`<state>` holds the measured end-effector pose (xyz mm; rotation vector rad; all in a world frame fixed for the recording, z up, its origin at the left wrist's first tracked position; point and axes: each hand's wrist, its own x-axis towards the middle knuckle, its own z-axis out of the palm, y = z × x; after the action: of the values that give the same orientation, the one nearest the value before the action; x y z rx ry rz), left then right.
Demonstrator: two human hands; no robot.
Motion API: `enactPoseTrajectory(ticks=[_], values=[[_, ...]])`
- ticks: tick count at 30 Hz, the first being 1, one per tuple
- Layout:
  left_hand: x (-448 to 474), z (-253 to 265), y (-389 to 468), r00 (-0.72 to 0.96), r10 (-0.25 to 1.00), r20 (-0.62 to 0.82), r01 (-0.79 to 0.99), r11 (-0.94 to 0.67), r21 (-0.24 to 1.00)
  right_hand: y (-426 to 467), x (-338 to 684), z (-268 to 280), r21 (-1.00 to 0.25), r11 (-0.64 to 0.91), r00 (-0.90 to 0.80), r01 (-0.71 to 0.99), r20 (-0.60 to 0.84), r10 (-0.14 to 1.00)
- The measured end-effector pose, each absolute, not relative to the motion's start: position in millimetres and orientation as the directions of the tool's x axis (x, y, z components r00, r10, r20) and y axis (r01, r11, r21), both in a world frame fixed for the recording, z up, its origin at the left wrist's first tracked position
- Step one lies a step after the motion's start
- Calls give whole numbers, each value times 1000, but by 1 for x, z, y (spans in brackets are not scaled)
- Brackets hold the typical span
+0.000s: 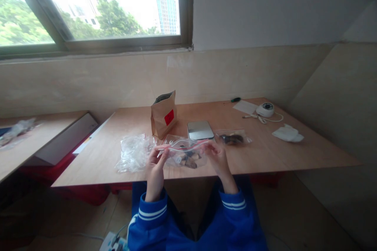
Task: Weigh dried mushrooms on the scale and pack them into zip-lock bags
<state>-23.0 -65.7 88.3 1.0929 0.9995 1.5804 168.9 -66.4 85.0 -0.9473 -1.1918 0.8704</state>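
Between my two hands is a clear zip bag [188,159] with a red-edged zip strip, holding several brown and tan pieces whose kind I cannot make out. My left hand [156,166] pinches the strip's left end between thumb and fingers. At the other end, my right hand [217,159] is closed on the strip. Just beyond the bag lies a flat scale [200,130] with a silvery top. A heap of clear plastic bags [134,155] is left of my left hand. Right of the scale, another clear bag [234,138] contains something dark brown.
An open kraft paper pouch [163,115] with a red label stands behind the bags. Toward the back right are a white dome camera [265,110] with its cable, a green-handled tool [235,99] and a crumpled white sheet [288,133]. A second table [59,125] is at left.
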Motion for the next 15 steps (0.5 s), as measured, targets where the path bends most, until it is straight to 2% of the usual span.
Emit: enactPoseTrajectory(ticks=[5, 15], values=[[-21, 87, -64, -154, 972, 178, -233, -211, 949, -69, 169, 86, -930, 366, 183, -21, 357, 916], [-17, 89, -66, -103, 975, 198, -165, -213, 963, -70, 169, 86, -943, 322, 180, -87, 302, 936]])
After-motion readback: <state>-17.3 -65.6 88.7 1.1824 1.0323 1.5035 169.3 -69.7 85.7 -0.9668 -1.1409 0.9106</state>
